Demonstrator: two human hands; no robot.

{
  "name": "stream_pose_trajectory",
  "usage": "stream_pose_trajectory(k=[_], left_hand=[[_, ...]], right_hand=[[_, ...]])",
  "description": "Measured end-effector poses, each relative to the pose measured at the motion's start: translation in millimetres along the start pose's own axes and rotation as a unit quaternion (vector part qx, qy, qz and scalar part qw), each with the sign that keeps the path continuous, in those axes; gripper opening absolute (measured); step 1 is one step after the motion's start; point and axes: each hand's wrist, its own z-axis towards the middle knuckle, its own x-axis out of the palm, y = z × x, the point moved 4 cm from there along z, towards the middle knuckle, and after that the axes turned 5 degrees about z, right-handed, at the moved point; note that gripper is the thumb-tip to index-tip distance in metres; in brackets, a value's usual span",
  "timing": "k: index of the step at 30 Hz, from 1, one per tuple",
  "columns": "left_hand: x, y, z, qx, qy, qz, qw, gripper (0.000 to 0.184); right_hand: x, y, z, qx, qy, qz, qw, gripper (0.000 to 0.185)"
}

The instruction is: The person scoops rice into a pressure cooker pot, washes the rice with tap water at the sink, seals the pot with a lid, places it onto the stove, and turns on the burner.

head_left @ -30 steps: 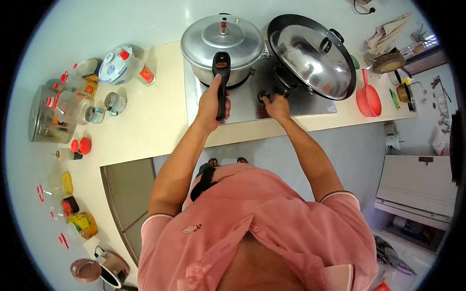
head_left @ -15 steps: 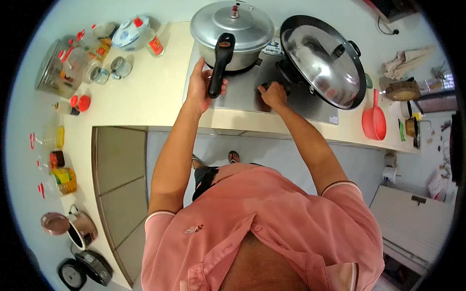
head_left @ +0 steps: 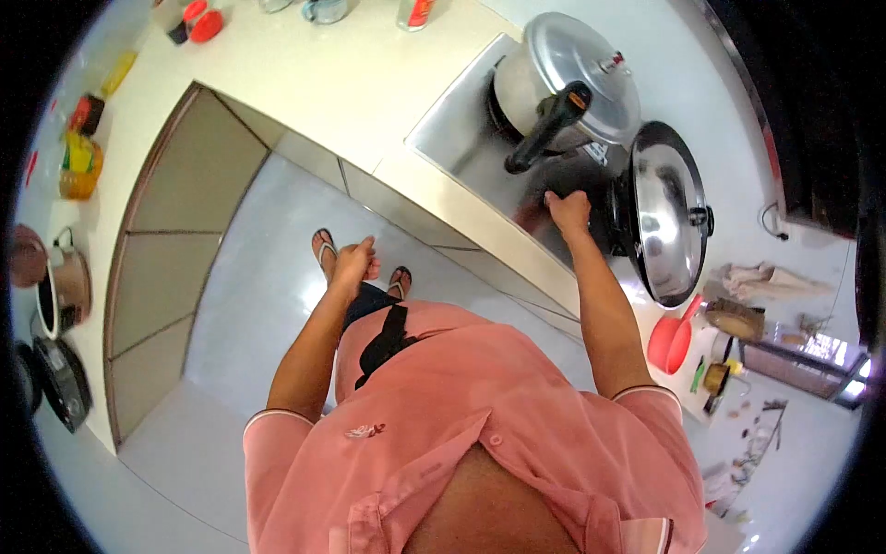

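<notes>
My left hand (head_left: 354, 264) hangs in front of my body, off the counter, with its fingers curled and nothing seen in them. My right hand (head_left: 568, 211) is at the front part of the stove (head_left: 461, 125), its fingers closed at a dark spot where the knobs are; what they grip is hidden. Left of the wok, a silver pressure cooker (head_left: 526, 88) sits on the stove, its lid on and its black handle (head_left: 549, 126) pointing toward me. Beside my right hand stands a black wok (head_left: 637, 198) with a shiny domed lid (head_left: 666, 217).
A red ladle or pan (head_left: 669, 344) lies right of the wok. Bottles (head_left: 81, 166) and a rice cooker (head_left: 66, 286) line the counter (head_left: 305, 83) at the left. Cabinet doors (head_left: 175, 222) are below it. A cloth (head_left: 771, 283) hangs at the right.
My left hand has come away from beside the cooker's handle and dropped toward my body. The view has turned, so the stove appears further right and tilted. My right hand remains at the knobs.
</notes>
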Motion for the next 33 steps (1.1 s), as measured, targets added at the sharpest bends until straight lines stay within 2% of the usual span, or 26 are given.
stream_pose_trajectory(k=[2, 4, 5, 8, 9, 10, 12, 14, 15, 16, 18, 19, 22, 24, 27, 30, 33], left_hand=[[-22.5, 46.4, 16.1, 0.001, -0.039, 0.031, 0.999, 0.042], [-40.5, 86.4, 28.0, 0.012, -0.068, 0.098, 0.993, 0.043], [-45.5, 98.4, 29.0, 0.015, -0.067, 0.105, 0.992, 0.044], [-61.5, 103.7, 20.2, 0.099, -0.175, 0.279, 0.939, 0.045], [-68.3, 107.0, 18.0, 0.076, -0.167, 0.299, 0.936, 0.046], [-77.9, 124.6, 27.6, 0.076, -0.21, 0.279, 0.934, 0.047], [-99.7, 156.0, 54.9, 0.003, -0.182, 0.278, 0.943, 0.049], [-116.0, 156.4, 46.7, -0.024, -0.201, 0.282, 0.938, 0.052], [-128.6, 181.9, 64.8, -0.044, -0.179, 0.29, 0.939, 0.055], [-129.3, 166.7, 49.4, -0.027, -0.178, 0.329, 0.927, 0.057], [-135.4, 167.1, 37.4, -0.055, -0.178, 0.306, 0.934, 0.059], [-147.3, 216.0, 72.4, -0.045, -0.192, 0.3, 0.933, 0.056], [-135.9, 198.5, 43.8, -0.097, -0.164, 0.242, 0.951, 0.053], [-129.3, 204.7, 45.3, -0.084, -0.178, 0.287, 0.937, 0.051], [-118.7, 193.0, 39.5, -0.059, -0.179, 0.349, 0.918, 0.052], [-113.6, 195.4, 45.4, -0.03, -0.183, 0.379, 0.907, 0.055], [-117.3, 199.7, 51.2, -0.022, -0.179, 0.39, 0.903, 0.056]], right_hand=[[-6.1, 8.2, 1.7, -0.003, 0.065, -0.02, 0.998, 0.053], [-0.6, 8.4, 6.5, -0.068, 0.057, -0.083, 0.993, 0.049], [0.0, 9.1, 6.1, -0.104, 0.062, -0.113, 0.986, 0.047], [-0.3, 16.8, 1.9, -0.19, 0.093, -0.192, 0.958, 0.038], [1.0, 20.3, 0.2, -0.215, 0.107, -0.217, 0.946, 0.035], [2.3, 21.6, 0.2, -0.226, 0.119, -0.23, 0.939, 0.034], [3.3, 21.8, 1.4, -0.244, 0.142, -0.254, 0.925, 0.031], [-0.1, 25.2, -0.3, -0.262, 0.144, -0.253, 0.92, 0.03], [-1.1, 26.9, -1.1, -0.27, 0.145, -0.252, 0.918, 0.029], [-1.5, 27.9, -0.8, -0.276, 0.145, -0.251, 0.916, 0.029], [-2.7, 26.7, -1.5, -0.286, 0.149, -0.252, 0.912, 0.029], [-2.9, 28.2, -2.5, -0.289, 0.148, -0.251, 0.912, 0.029], [-6.5, 34.1, -6.8, -0.283, 0.152, -0.253, 0.913, 0.034], [-8.0, 38.3, -10.3, -0.263, 0.166, -0.266, 0.913, 0.045], [-8.2, 40.0, -12.3, -0.25, 0.163, -0.266, 0.916, 0.047], [-8.9, 37.2, -12.5, -0.285, 0.138, -0.227, 0.921, 0.033], [-9.4, 37.6, -12.5, -0.279, 0.137, -0.227, 0.923, 0.036]])
